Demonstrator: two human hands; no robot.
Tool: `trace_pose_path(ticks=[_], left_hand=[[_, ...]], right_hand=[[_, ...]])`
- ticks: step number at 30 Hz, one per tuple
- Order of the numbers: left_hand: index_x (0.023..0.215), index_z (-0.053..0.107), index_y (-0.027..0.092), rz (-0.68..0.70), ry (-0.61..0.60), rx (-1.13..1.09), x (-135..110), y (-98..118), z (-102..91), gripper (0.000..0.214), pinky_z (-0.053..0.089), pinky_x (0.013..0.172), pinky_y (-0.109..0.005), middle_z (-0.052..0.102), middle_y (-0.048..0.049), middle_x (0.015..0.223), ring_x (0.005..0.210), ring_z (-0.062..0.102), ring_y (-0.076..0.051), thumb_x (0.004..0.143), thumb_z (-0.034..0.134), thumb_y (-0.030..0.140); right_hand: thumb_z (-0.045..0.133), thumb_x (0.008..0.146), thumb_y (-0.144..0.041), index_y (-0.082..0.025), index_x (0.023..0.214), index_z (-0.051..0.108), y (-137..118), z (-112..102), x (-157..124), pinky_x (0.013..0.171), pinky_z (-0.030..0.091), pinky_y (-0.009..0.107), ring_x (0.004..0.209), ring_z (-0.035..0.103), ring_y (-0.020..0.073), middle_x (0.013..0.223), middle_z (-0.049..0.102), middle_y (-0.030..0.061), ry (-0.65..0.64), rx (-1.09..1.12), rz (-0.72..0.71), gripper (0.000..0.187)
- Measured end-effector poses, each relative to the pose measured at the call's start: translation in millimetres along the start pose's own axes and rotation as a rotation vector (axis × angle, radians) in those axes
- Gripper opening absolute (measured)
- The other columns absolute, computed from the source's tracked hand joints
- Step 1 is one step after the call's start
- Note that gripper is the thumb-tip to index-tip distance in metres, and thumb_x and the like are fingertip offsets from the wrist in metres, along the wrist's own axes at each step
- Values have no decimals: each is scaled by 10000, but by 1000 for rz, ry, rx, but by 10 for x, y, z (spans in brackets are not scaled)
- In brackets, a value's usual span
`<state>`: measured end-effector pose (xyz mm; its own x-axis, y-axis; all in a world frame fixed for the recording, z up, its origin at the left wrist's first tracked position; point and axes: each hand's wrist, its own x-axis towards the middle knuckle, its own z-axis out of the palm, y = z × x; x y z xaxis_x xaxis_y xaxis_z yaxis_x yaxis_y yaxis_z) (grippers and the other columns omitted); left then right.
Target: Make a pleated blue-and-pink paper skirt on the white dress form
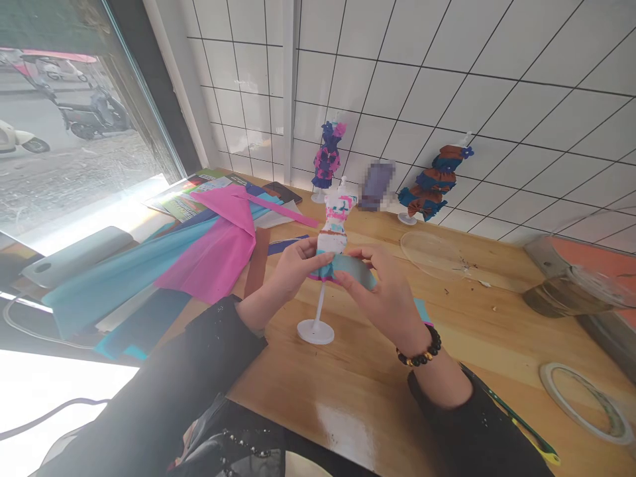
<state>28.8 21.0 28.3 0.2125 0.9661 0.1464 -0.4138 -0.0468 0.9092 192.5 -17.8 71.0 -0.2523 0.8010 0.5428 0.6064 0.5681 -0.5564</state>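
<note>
A small white mannequin (pixel 334 228) on a thin pole and round base (pixel 315 331) stands on the wooden table (pixel 358 391). Pink and teal paper covers its torso. My left hand (pixel 291 268) pinches the mannequin's waist from the left, fingers closed on it. My right hand (pixel 385 291), with a bead bracelet at the wrist, holds a teal paper strip (pixel 350 265) against the waist as a skirt. Both hands touch the figure just above the pole.
Sheets of pink (pixel 223 245) and teal paper (pixel 124 275) lie at the left. Two dressed mannequins (pixel 325 159) (pixel 434 182) stand by the tiled wall. A clear lid (pixel 432 252) lies behind, tape rolls (pixel 586 401) at right, a window at left.
</note>
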Motion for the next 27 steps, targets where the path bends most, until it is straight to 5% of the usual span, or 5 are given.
trace_pose_path(ticks=[6,16,27], left_hand=[[1030,638,143,-12,3,-30,13,40,8,363,462,773,-278,670,-78,1023,849,630,-163,707,704,297],[1178,526,165,-82,28,-104,-12,10,22,567,423,597,-206,654,-26,855,666,571,-90,660,743,247],[1054,589,135,-74,-26,-130,-10,104,34,424,395,570,-190,621,-29,854,628,527,-64,674,729,262]], right_hand=[[514,824,-141,-183,1118,530,42,39,-20,924,394,431,1128,461,253,1207,519,130,-90,-312,-318,297],[538,839,-129,-177,794,624,23,92,-65,677,367,318,774,476,180,764,607,52,82,-571,-634,109],[508,806,-96,-168,971,618,37,102,-65,683,391,338,798,509,191,860,632,69,-24,-417,-675,211]])
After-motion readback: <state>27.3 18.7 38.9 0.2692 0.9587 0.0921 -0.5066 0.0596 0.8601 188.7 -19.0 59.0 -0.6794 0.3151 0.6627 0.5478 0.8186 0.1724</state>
